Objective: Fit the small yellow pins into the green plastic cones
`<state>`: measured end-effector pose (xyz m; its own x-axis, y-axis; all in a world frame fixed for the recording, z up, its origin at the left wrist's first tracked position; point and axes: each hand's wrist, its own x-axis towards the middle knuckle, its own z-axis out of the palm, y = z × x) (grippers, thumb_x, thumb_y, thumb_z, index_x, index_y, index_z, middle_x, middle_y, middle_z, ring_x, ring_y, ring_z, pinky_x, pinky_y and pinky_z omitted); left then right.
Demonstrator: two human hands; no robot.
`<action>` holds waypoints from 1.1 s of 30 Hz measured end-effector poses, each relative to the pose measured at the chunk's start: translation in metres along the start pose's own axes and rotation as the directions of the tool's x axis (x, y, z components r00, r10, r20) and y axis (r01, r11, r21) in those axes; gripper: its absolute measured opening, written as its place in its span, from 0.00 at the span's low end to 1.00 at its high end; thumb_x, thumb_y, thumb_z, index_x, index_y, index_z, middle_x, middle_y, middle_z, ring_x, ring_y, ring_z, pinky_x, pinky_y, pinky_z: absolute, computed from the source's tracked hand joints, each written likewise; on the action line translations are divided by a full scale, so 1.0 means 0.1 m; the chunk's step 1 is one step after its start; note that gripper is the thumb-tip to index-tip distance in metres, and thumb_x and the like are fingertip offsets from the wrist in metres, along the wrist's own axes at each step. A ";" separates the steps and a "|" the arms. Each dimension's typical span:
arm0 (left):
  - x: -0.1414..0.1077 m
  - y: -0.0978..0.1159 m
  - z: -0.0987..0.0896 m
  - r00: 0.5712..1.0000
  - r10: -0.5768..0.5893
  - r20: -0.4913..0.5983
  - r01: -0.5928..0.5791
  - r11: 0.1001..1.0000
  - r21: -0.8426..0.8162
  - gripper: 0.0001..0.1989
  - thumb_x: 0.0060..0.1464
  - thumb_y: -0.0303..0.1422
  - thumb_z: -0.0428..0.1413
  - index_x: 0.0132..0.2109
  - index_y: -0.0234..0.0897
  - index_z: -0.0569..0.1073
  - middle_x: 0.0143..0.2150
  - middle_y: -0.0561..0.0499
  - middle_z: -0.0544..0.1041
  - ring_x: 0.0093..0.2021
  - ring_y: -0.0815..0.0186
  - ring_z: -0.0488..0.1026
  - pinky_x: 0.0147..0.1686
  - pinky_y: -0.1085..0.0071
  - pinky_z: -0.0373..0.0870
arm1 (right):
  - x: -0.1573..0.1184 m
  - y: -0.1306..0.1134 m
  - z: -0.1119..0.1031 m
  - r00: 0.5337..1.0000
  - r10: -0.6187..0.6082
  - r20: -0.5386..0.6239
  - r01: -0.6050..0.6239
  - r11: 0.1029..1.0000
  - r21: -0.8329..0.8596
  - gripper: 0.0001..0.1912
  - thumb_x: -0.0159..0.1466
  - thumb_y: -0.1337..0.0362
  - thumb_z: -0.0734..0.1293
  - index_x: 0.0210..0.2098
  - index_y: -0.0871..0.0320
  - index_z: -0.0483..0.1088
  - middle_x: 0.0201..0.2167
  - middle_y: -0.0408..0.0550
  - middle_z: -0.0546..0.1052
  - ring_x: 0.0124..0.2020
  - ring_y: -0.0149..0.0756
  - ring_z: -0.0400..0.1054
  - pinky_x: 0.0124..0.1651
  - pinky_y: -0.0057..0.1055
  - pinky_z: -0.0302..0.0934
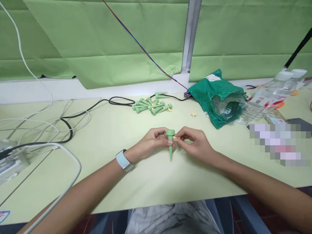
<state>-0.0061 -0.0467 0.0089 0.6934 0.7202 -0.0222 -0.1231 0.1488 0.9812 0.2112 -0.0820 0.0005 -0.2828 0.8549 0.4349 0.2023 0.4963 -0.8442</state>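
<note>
Left hand (pixel 155 139) grips a green spike (pixel 170 137) point-down; right hand (pixel 196 141), beside that grip, pinches a yellow piece (pixel 176 137)

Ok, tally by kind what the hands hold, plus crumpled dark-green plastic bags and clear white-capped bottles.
Tapered green plastic spike: 1
Small yellow plastic piece: 1
Crumpled dark-green plastic bag: 1
Clear white-capped bottles: 2
Total: 5
</note>
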 end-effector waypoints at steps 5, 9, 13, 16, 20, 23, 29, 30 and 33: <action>0.00 0.01 0.02 1.000 0.025 0.007 -0.024 1.000 -0.001 0.13 0.54 0.32 0.69 0.45 0.33 0.78 0.41 0.44 0.81 0.43 0.60 0.80 0.47 0.65 0.74 | -0.01 0.01 -0.04 0.996 -0.091 0.025 0.093 0.992 -0.083 0.08 0.70 0.59 0.69 0.35 0.56 0.73 0.32 0.50 0.81 0.32 0.38 0.76 0.37 0.34 0.71; 0.01 0.01 0.03 0.998 0.041 -0.044 -0.039 0.998 0.039 0.13 0.54 0.32 0.69 0.44 0.33 0.78 0.42 0.44 0.81 0.42 0.61 0.80 0.46 0.65 0.74 | 0.05 0.01 -0.03 0.973 0.213 0.091 -0.228 0.951 0.209 0.15 0.66 0.53 0.72 0.34 0.57 0.70 0.24 0.45 0.78 0.23 0.35 0.74 0.28 0.32 0.70; 0.01 -0.02 0.04 0.997 -0.082 -0.014 0.080 0.992 -0.101 0.12 0.55 0.33 0.68 0.44 0.33 0.78 0.42 0.44 0.80 0.44 0.59 0.80 0.47 0.64 0.76 | 0.03 0.06 -0.06 0.999 -0.029 0.022 0.029 1.000 0.001 0.10 0.68 0.56 0.71 0.35 0.56 0.74 0.32 0.51 0.81 0.34 0.39 0.77 0.38 0.36 0.72; 0.00 0.00 0.06 0.999 -0.034 -0.041 0.031 0.996 -0.085 0.12 0.55 0.32 0.68 0.45 0.33 0.78 0.42 0.45 0.79 0.45 0.60 0.80 0.49 0.63 0.76 | 0.05 0.06 -0.10 0.998 -0.058 0.021 0.058 0.998 -0.012 0.09 0.67 0.57 0.71 0.35 0.55 0.75 0.33 0.51 0.81 0.34 0.39 0.77 0.39 0.37 0.71; 0.00 0.03 0.11 0.993 0.082 -0.085 -0.078 0.996 0.049 0.12 0.55 0.31 0.69 0.44 0.33 0.77 0.43 0.44 0.80 0.45 0.61 0.79 0.48 0.66 0.74 | 0.14 0.03 -0.11 0.959 0.257 0.119 -0.280 0.918 0.282 0.17 0.61 0.51 0.76 0.32 0.57 0.72 0.25 0.45 0.79 0.22 0.34 0.72 0.28 0.32 0.68; 0.01 0.02 0.13 0.995 0.031 -0.092 -0.034 0.999 -0.026 0.10 0.55 0.31 0.68 0.42 0.32 0.77 0.42 0.44 0.80 0.44 0.61 0.79 0.46 0.66 0.76 | 0.17 0.04 -0.11 0.955 0.267 0.131 -0.294 0.916 0.273 0.19 0.61 0.49 0.76 0.33 0.57 0.71 0.26 0.46 0.79 0.21 0.33 0.71 0.27 0.32 0.68; 0.03 0.08 -0.08 0.971 -0.043 -0.233 -0.011 0.974 -0.227 0.12 0.54 0.29 0.68 0.45 0.32 0.80 0.41 0.48 0.79 0.42 0.64 0.80 0.49 0.66 0.78 | 0.10 0.17 -0.29 0.970 -0.232 0.072 0.242 0.904 -0.354 0.08 0.70 0.62 0.66 0.35 0.55 0.73 0.33 0.49 0.79 0.33 0.37 0.73 0.38 0.33 0.66; 0.04 0.09 -0.14 0.961 -0.028 -0.276 -0.036 0.975 -0.221 0.12 0.53 0.28 0.68 0.46 0.32 0.80 0.41 0.48 0.79 0.42 0.64 0.80 0.49 0.67 0.78 | 0.11 0.20 -0.34 0.962 -0.268 0.057 0.267 0.870 -0.415 0.07 0.70 0.63 0.66 0.36 0.55 0.74 0.33 0.49 0.79 0.33 0.36 0.73 0.38 0.33 0.66; 0.05 0.12 -0.29 0.931 0.018 -0.365 -0.094 0.977 -0.193 0.12 0.53 0.26 0.68 0.45 0.32 0.80 0.42 0.48 0.78 0.44 0.63 0.81 0.51 0.67 0.79 | 0.18 0.32 -0.50 0.960 -0.250 -0.127 0.150 0.839 -0.523 0.05 0.69 0.63 0.66 0.37 0.54 0.73 0.32 0.47 0.80 0.31 0.36 0.73 0.36 0.32 0.66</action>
<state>-0.0251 -0.0219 0.0146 0.3841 0.9204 -0.0733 -0.3221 0.2080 0.9235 0.2593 -0.0430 -0.0034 -0.2034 0.7157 0.6681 0.6175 0.6233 -0.4797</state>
